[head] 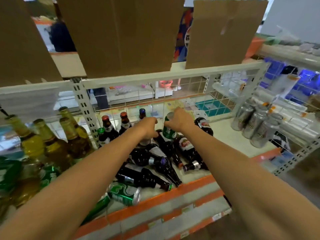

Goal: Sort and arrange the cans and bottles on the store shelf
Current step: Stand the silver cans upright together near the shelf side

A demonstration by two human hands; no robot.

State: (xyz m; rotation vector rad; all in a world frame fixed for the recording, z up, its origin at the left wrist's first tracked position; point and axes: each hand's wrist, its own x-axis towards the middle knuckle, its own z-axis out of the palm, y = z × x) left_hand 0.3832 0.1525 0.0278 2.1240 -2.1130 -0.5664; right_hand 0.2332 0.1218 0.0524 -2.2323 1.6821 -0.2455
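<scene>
Head camera: my right hand (180, 119) has its fingers curled round the upper wall of a green aluminium drinks can (168, 130). The can stands upright at the back middle of the white shelf with the orange front edge (195, 185), just above a heap of dark brown glass bottles (155, 161) lying on their sides. The can should be light, thin-walled and easy to dent, so I'd hold it gently near its stiffer rim. The bottles look heavy, smooth, breakable and ready to roll, so the neck or shoulder is the place to grip. My left hand (149, 126) bends down over the heap, possibly onto a bottle, but I cannot tell its grip. 1 more green can (124, 194) lies at the front.
</scene>
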